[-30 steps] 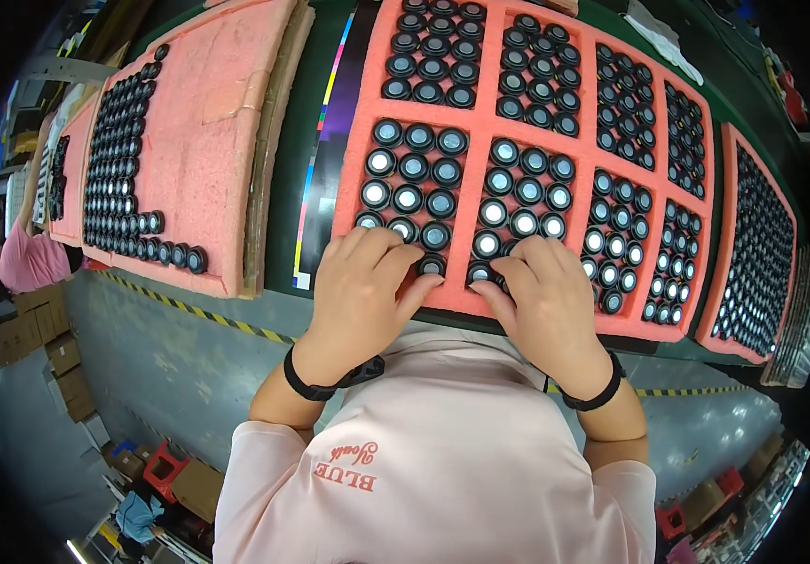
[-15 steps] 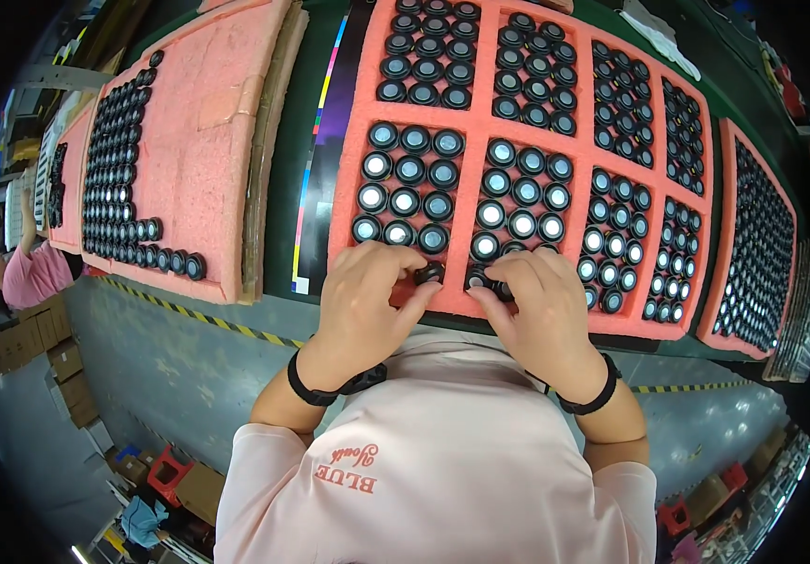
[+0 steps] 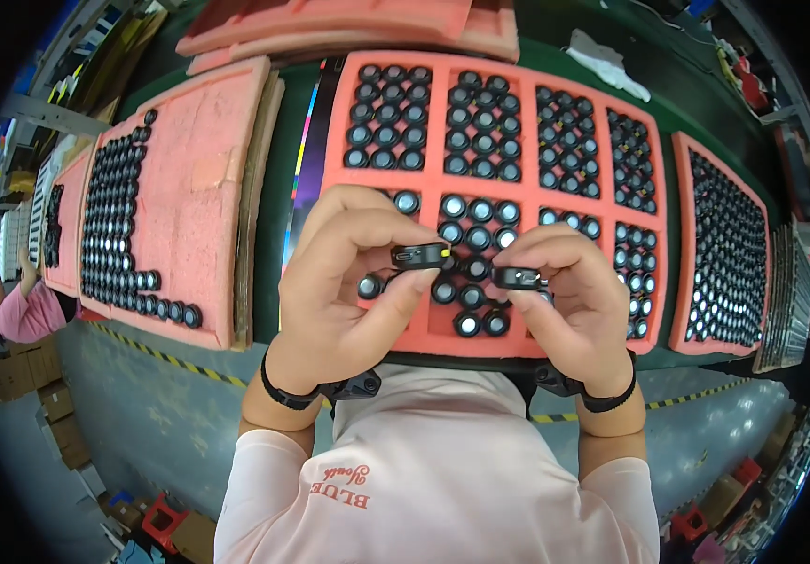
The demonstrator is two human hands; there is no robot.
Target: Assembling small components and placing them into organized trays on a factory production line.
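Pinching a round, glossy black disc (image 3: 416,256) in our left hand (image 3: 334,287) and a matching disc (image 3: 516,278) in our right hand (image 3: 579,296), fingers clamped on each, we hold both edge-on above a spongy pink foam tray (image 3: 485,188). Our hands hide some of its silver-faced pieces (image 3: 480,211) (dark-rimmed, in rows). A foam slab (image 3: 188,179) lies left, a white cloth (image 3: 602,64) beyond.

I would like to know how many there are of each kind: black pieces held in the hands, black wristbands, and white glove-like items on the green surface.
Held black pieces: 2, one in the left hand, one in the right hand
Black wristbands: 2
White glove-like item: 1
Total: 5
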